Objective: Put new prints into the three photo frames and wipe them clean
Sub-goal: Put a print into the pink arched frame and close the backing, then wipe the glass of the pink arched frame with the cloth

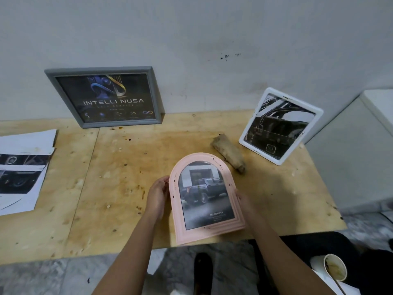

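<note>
A pink arched photo frame [176,213] with a print of a dark pickup truck is held tilted over the table's front edge. My left hand [157,196] grips its left side and my right hand [241,201] grips its right side, fingers hidden behind it. A grey frame [154,92] with a dark "Intelli Nusa" print leans on the wall at the back left. A white frame [314,122] with a black-and-white car print stands propped at the back right. A rolled brownish cloth [228,152] lies between the pink and white frames.
The plywood table [106,177] is stained and meets a grey wall. A stack of loose prints [23,171] lies at its left edge. A used paper cup [335,270] sits low at the right. A white cabinet [361,156] stands beside the table's right end.
</note>
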